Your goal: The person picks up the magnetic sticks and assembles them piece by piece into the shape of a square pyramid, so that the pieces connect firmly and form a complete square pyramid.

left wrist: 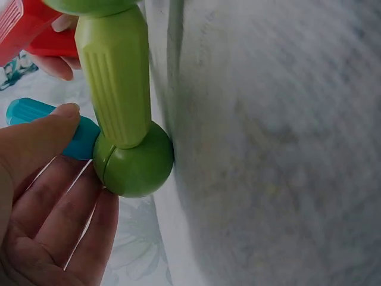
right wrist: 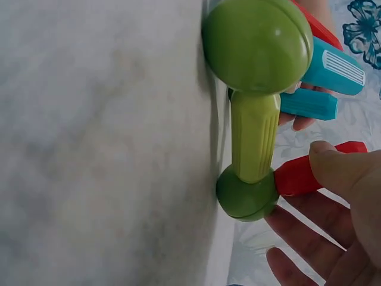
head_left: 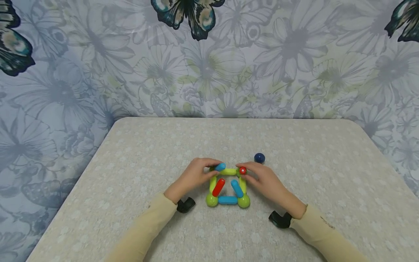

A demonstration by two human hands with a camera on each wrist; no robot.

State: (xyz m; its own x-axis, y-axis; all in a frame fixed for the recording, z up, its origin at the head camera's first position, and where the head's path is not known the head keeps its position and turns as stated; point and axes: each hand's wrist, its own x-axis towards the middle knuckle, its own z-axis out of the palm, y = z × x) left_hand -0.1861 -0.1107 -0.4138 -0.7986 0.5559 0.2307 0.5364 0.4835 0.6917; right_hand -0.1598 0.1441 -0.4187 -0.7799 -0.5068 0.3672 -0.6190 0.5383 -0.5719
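A square frame of rods joined by green balls (head_left: 243, 201) lies on the table. A blue rod (head_left: 227, 200) forms its near side; lime rods (head_left: 229, 171) make the other sides. From the near corners rise a red rod (head_left: 218, 187) and a blue one (head_left: 237, 188). At the far left corner my left hand (head_left: 196, 173) pinches a blue upright rod (left wrist: 86, 138), whose lower end meets the corner ball (left wrist: 140, 164). My right hand (head_left: 266, 181) grips a red upright rod (right wrist: 297, 176) between thumb and fingers at the far right corner, its fingertips by that ball (right wrist: 247, 196).
A dark blue ball (head_left: 259, 158) rests behind my right hand. The pale patterned table (head_left: 82, 218) reaches back to a flower-printed wall (head_left: 209, 72). Black wrist mounts (head_left: 280, 219) stick out beneath both wrists, near the tabletop.
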